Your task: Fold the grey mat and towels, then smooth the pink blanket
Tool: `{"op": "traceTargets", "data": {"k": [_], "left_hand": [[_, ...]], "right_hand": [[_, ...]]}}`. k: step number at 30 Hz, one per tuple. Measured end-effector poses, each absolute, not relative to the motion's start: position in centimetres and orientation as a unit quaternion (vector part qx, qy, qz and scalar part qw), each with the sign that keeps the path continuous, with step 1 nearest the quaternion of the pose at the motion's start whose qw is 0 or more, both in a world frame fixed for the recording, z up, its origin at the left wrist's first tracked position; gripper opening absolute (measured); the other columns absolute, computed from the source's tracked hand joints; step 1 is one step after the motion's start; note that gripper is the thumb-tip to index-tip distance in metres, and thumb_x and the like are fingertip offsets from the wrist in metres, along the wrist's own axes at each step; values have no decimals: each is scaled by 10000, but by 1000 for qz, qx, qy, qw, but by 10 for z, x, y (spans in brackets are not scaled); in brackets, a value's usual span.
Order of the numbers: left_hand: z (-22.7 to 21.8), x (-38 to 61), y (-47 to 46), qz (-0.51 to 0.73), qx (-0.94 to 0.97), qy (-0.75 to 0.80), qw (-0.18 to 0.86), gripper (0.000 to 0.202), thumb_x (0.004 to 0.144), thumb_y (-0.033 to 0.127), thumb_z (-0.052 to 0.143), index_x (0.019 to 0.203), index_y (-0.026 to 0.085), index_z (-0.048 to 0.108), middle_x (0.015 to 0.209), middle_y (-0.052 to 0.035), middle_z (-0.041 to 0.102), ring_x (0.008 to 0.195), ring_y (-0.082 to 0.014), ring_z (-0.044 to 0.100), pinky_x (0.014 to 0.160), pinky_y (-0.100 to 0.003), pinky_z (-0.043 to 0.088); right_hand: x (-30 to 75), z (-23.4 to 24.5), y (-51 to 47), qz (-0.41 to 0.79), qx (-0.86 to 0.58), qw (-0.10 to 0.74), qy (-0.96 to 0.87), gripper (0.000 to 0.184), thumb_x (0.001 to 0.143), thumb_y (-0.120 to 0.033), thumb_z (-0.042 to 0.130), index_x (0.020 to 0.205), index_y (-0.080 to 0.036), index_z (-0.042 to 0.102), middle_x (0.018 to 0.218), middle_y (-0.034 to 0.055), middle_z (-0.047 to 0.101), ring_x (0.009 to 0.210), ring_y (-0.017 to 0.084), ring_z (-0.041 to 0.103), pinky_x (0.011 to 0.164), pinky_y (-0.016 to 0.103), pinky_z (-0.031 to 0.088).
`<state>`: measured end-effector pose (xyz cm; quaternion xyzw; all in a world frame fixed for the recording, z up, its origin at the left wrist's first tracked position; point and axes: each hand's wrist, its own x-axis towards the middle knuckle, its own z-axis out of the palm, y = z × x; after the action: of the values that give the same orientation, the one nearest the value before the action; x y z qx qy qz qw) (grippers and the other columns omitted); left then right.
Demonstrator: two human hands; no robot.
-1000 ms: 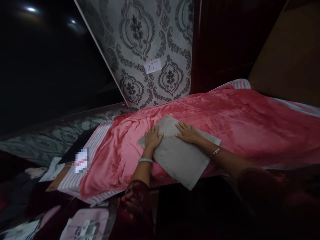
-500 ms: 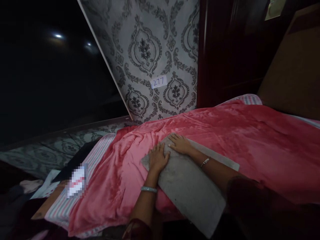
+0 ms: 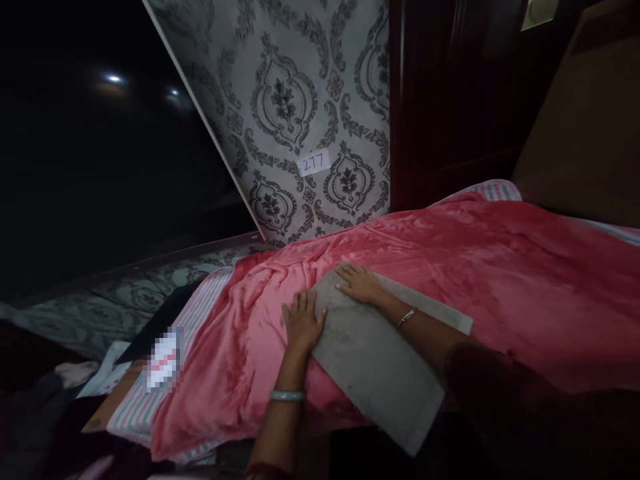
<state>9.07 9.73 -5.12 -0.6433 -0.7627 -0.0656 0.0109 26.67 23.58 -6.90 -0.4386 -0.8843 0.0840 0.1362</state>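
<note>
Grey rectangular cloth [image 3: 373, 353] lay flat on pink fleece blanket [image 3: 500, 267] covering the bed [image 3: 197, 310]. Left hand [image 3: 303, 323] pressed its left edge, right hand [image 3: 361, 283] its far corner; fingers [image 3: 346, 271] spread flat, gripping nothing.

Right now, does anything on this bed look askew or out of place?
The grey cloth lies askew across the pink blanket, its near corner overhanging the blanket's front edge. The blanket is wrinkled near its far-left end.
</note>
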Motion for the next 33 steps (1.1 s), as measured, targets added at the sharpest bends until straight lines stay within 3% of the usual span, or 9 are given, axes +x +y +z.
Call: {"op": "traceTargets", "data": {"k": [5, 15, 20, 23, 25, 29, 33], "left_hand": [[-60, 66, 65, -79, -612, -787, -13, 589, 1005, 386, 289, 1574, 236, 264, 1663, -56, 179, 1533, -291, 137, 1212, -562, 206], [-63, 63, 69, -101, -615, -782, 2, 596, 998, 395, 308, 1568, 223, 285, 1650, -80, 235, 1519, -306, 199, 1200, -570, 233], [-62, 60, 74, -151, -617, -772, -15, 587, 979, 385, 353, 1539, 209, 351, 1640, -108, 259, 1515, -324, 206, 1194, -604, 211], [-58, 62, 72, -245, -589, -768, -50, 606, 934, 380, 456, 1491, 144, 420, 1634, -176, 244, 1516, -327, 204, 1205, -573, 212], [-57, 68, 65, -352, -537, -762, -87, 643, 901, 369, 511, 1475, 92, 423, 1627, -210, 244, 1517, -314, 207, 1223, -512, 214], [-63, 94, 35, -610, -411, -631, -245, 540, 881, 372, 556, 1390, 200, 506, 1516, -124, 475, 1413, -242, 432, 1189, -408, 336], [-67, 121, -1, -729, -244, -491, -410, 310, 762, 248, 673, 1070, 243, 631, 1189, -61, 694, 1202, -203, 616, 1112, -407, 439]], "right_hand": [[266, -65, 234, 94, -442, 130, -883, 669, 990, -564, 282, 1566, -228, 334, 1627, 77, 273, 1503, 273, 203, 1190, 546, 191], [342, -70, 200, 99, -523, 68, -844, 744, 947, -675, 292, 1594, -310, 249, 1662, 52, 148, 1507, 333, 167, 1173, 581, 208], [418, -86, 169, 126, -530, 77, -835, 723, 963, -631, 292, 1576, -249, 318, 1628, 82, 265, 1488, 312, 244, 1180, 547, 241], [456, -96, 156, 148, -511, 147, -834, 687, 972, -549, 336, 1536, -162, 403, 1552, 120, 409, 1429, 299, 370, 1186, 493, 268], [473, -100, 153, 180, -497, 201, -825, 640, 968, -494, 378, 1511, -164, 445, 1508, 106, 473, 1391, 294, 427, 1182, 485, 286], [485, -100, 156, 265, -498, 264, -782, 604, 948, -438, 447, 1491, -176, 478, 1492, 80, 496, 1373, 292, 454, 1166, 475, 327], [475, -94, 168, 293, -520, 274, -754, 611, 908, -364, 516, 1476, -139, 489, 1468, 109, 521, 1329, 273, 505, 1128, 412, 382]]}}
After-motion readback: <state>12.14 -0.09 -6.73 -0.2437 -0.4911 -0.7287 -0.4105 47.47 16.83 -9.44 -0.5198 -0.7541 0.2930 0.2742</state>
